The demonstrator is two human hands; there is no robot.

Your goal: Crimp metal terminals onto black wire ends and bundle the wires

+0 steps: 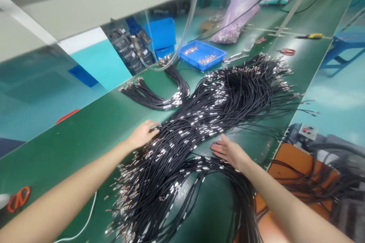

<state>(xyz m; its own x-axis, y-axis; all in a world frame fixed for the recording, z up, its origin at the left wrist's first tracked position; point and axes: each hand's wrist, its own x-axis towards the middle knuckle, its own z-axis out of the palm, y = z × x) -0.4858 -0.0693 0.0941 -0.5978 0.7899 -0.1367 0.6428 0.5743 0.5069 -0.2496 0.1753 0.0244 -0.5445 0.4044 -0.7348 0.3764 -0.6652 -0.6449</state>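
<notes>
A large heap of black cables (182, 133) with silvery metal ends and white tags lies across the green table. At the heap's left edge is my left hand (144, 133), fingers stretched over the outer cables and thumb apart; its fingertips are partly hidden against them. My right hand (229, 152) is on the other side, open with fingers extended, close above a curved bundle of cables (205, 163) that runs down toward the front edge. Nothing shows in its palm. A smaller bent bundle of cables (162, 100) lies behind the heap.
A blue tray (202, 55) of small metal parts and a pinkish plastic bag (236, 15) stand at the back. Orange-handled scissors (18, 199) lie at left, red-handled pliers (287, 51) at right. A clear tube (188, 26) hangs overhead. More cables (316, 178) lie beyond the table's right edge.
</notes>
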